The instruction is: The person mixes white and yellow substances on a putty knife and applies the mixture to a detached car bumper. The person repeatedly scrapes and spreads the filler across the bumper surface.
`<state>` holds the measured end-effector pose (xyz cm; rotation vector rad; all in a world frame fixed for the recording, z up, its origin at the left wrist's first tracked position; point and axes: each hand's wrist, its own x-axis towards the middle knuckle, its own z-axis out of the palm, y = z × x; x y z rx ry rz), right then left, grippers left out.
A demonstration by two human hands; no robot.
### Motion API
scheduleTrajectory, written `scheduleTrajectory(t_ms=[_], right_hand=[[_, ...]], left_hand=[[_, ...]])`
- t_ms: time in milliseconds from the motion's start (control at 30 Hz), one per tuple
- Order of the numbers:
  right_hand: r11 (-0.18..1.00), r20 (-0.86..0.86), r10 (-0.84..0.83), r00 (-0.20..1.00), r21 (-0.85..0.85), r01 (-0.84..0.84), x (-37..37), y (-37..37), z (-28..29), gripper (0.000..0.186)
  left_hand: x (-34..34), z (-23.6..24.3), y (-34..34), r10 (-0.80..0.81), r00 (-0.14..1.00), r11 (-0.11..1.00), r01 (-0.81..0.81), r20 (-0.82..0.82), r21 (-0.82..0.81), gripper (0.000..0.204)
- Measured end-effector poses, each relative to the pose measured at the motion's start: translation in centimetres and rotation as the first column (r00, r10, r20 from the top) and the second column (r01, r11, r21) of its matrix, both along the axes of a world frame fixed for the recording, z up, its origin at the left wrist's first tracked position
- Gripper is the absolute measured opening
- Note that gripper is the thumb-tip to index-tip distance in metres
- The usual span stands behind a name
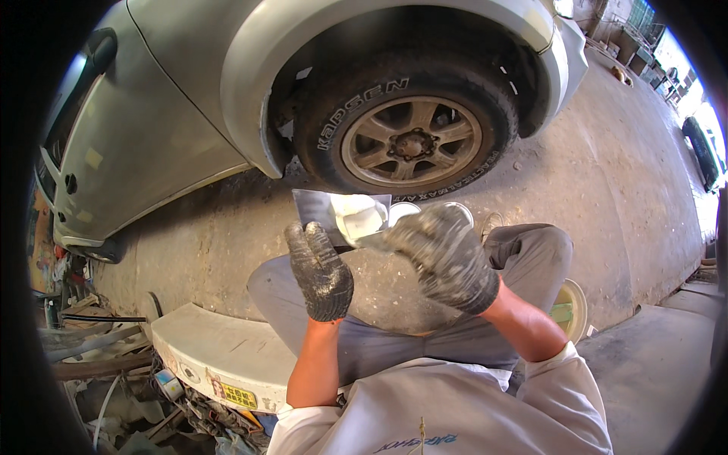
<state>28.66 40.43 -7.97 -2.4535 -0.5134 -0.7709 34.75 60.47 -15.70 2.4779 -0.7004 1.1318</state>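
My left hand [320, 271], in a dark, paste-smudged work glove, grips the lower edge of a flat grey mixing plate [312, 206]. A thick mound of creamy white body filler [359, 215] covers the plate's right part. My right hand [444, 258], gloved alike and smeared by motion, is closed on a putty spreader [373, 240]. Its blade meets the filler's lower right edge, while the fingers hide most of the tool. Just beyond the right hand, a white-rimmed can [403, 211] and a second round white rim [461, 208] show in part.
A car's front wheel [413, 144] stands under its wheel arch [254, 53] straight ahead. The pale door [144, 129] is on the left. A loose white panel [220, 337] and scrap [114, 371] lie near left. By my right knee sits a round tub [578, 311].
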Motion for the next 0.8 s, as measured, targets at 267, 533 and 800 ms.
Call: scheduleTrajectory(t_ms=[267,533,800], right_hand=[[0.999,0.011,-0.013,1.000,0.032,0.013,0.1,0.1,-0.3,0.042],[1.000,0.010,-0.017,1.000,0.004,0.017,0.0,-0.2,0.0,0.042],[0.963,-0.052,0.129,0.990,0.246,-0.113,1.8,-3.0,0.0,0.044]], left_hand=[[-0.1,0.4,-0.2,-0.049,0.999,0.998,0.048,0.024,0.035,0.054],[-0.4,0.7,-0.1,-0.008,0.850,0.984,-0.087,-0.527,-0.155,0.045],[0.4,0.2,1.6,-0.202,0.977,0.978,0.197,-0.065,-0.067,0.050]])
